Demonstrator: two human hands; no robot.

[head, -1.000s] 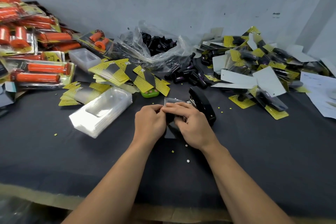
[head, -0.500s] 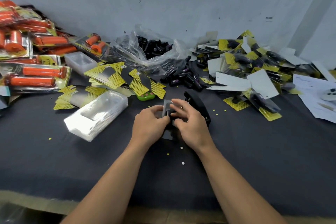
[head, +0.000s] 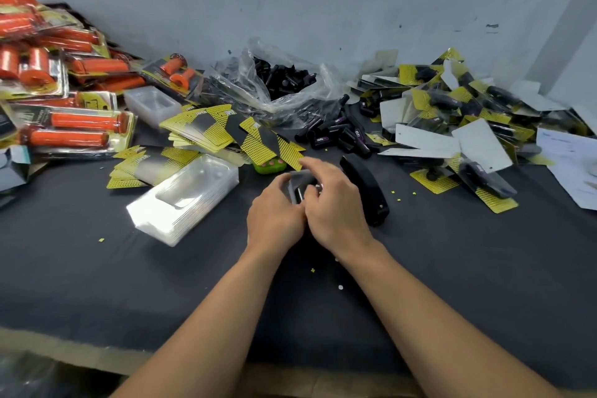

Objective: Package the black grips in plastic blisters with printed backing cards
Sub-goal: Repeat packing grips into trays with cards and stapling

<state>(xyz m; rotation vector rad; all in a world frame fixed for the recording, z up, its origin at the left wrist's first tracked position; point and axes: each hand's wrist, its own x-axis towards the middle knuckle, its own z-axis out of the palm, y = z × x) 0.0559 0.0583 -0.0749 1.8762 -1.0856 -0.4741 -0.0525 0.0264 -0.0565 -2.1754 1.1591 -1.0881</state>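
Observation:
My left hand point(head: 276, 215) and my right hand point(head: 336, 203) meet at the table's middle, both gripping one clear plastic blister point(head: 298, 182) with a black grip inside it; most of the blister is hidden under my fingers. Loose black grips point(head: 336, 136) lie just beyond, spilling from a clear plastic bag point(head: 274, 84). A stack of empty blisters point(head: 184, 197) sits to the left. Yellow-and-black backing cards point(head: 206, 129) fan out behind that stack.
A black stapler point(head: 366, 187) lies right beside my right hand. Finished black-grip packs point(head: 468, 126) pile up at the right. Orange grip packs point(head: 71, 129) crowd the left. A small green object point(head: 269, 166) sits ahead of my hands. White papers point(head: 568, 155) lie far right.
Both hands have stayed on the blister while my right fingers shifted over its top. The view has tilted slightly.

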